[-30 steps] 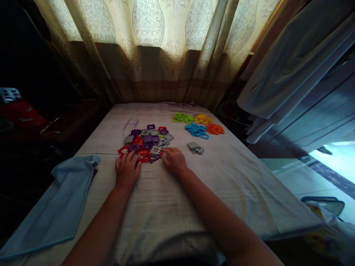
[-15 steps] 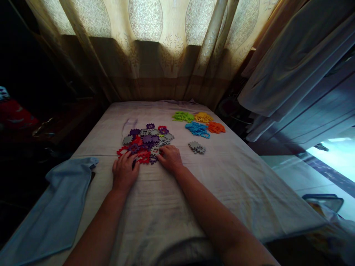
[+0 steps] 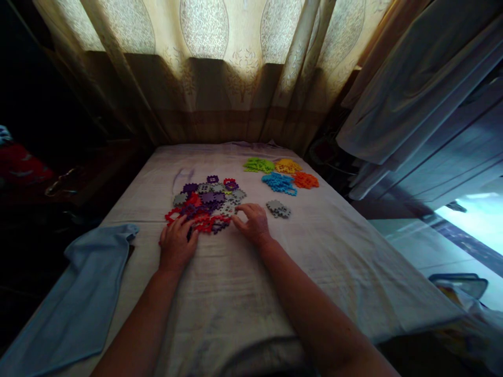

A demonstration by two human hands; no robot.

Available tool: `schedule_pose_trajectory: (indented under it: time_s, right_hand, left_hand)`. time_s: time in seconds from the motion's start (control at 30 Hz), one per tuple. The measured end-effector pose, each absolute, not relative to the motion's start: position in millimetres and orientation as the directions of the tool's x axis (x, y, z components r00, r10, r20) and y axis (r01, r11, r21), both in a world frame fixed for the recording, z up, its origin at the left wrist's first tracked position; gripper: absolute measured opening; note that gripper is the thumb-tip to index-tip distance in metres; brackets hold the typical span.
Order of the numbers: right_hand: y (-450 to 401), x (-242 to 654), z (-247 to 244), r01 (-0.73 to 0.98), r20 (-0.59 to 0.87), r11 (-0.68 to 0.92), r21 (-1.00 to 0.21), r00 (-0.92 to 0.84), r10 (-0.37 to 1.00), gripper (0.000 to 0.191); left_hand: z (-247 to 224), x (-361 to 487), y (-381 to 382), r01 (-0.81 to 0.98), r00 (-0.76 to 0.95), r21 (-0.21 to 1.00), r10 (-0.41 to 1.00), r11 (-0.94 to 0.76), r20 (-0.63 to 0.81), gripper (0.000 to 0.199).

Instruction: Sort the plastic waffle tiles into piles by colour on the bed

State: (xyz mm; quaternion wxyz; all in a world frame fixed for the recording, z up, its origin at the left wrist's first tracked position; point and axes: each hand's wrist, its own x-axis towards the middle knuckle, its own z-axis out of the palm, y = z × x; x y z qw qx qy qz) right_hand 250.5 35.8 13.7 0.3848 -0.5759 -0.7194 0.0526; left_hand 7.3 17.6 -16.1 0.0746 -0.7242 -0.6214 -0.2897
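A mixed heap of flat, notched plastic building pieces (image 3: pixel 210 198) in red, purple and grey lies on the cloth-covered table. My left hand (image 3: pixel 177 242) rests at the heap's near left edge, fingers stretched over red pieces, thumb apart. A dark piece (image 3: pixel 190 233) shows between its thumb and forefinger. At the heap's right side, my right hand (image 3: pixel 252 224) has thumb and forefinger at the edge of a grey notched piece (image 3: pixel 228 209), seemingly pinching it. Right of that hand lies a small pile of grey pieces (image 3: pixel 278 209).
Sorted piles stand at the back right: green (image 3: pixel 259 165), yellow (image 3: pixel 287 166), blue (image 3: pixel 279 183) and orange (image 3: pixel 305 180). A light blue cloth (image 3: pixel 92 283) hangs over the left table edge. Curtains (image 3: pixel 239 99) cover the far side.
My right hand has moved right, and the grey piece at its fingertips has shifted right with it, baring red and purple pieces. My left hand has stayed nearly still.
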Motion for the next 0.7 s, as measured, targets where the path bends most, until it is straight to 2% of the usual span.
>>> schedule_pose_trajectory:
  time_s: [0.07,0.17,0.37,0.47,0.7]
  right_hand:
    - [37,274,16,0.794,0.544,0.294,-0.532,0.055,0.837,0.021]
    - [38,319,13,0.805,0.547,0.141,-0.576,0.252,0.798,0.028]
    - [32,393,-10,0.696,0.375,-0.248,-0.673,0.611,0.697,0.036]
    - [32,400,-19,0.664,0.312,-0.344,-0.664,0.664,0.679,0.037]
    - [28,386,-8,0.712,0.232,-0.444,-0.544,0.636,0.735,0.032]
  left_hand:
    - [-16,7,18,0.942,0.058,0.256,0.857,-0.217,0.512,0.032]
    - [-15,7,18,0.938,0.059,0.266,0.862,-0.220,0.503,0.032]
    - [-17,6,18,0.946,0.073,0.239,0.861,-0.219,0.503,0.031]
    - [-17,6,17,0.947,0.071,0.239,0.867,-0.213,0.493,0.031]
    - [-14,7,14,0.941,0.056,0.270,0.881,-0.203,0.469,0.032]
